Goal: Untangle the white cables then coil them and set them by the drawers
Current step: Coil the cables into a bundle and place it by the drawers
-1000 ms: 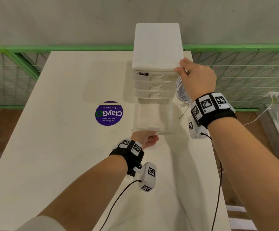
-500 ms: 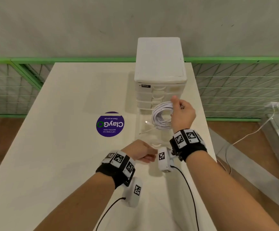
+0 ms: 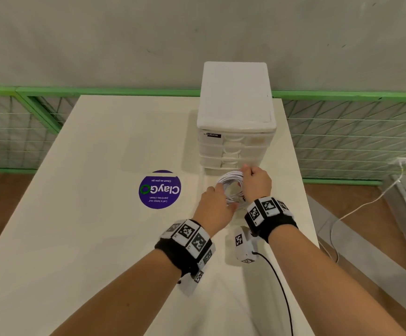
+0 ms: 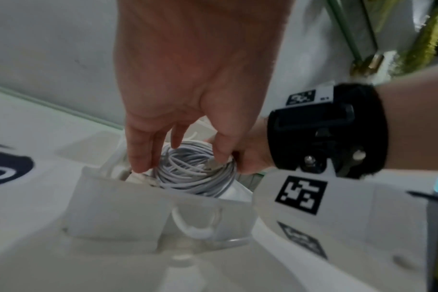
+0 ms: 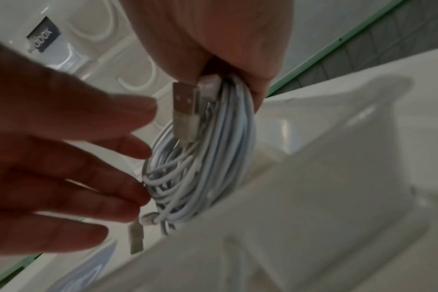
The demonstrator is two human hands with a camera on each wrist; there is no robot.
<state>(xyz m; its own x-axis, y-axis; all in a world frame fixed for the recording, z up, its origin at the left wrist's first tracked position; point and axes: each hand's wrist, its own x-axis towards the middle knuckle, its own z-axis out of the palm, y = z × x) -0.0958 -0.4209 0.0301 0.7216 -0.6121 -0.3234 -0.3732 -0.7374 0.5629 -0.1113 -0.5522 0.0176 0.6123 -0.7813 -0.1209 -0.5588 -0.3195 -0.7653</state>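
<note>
A coil of white cables (image 3: 231,183) hangs just in front of the white drawer unit (image 3: 236,112), over its pulled-out translucent bottom drawer (image 4: 128,213). My right hand (image 3: 253,180) grips the coil's top, fingers curled round the strands (image 5: 203,158) beside a USB plug (image 5: 184,110). My left hand (image 3: 217,195) reaches in from the left with straight, spread fingers (image 5: 128,189) touching the coil's side. In the left wrist view the coil (image 4: 195,171) sits low between the drawer walls. A second connector (image 5: 136,239) dangles below the coil.
The cream table (image 3: 88,214) carries a purple ClayGo sticker (image 3: 159,189) left of the drawers. A green railing (image 3: 124,91) runs behind. The table's right edge lies close to my right arm; a loose white cable (image 3: 367,202) trails on the floor beyond.
My right hand carried the coil from the drawer unit's right side down in front of it. My left hand let go of the drawer's front and moved up to the coil.
</note>
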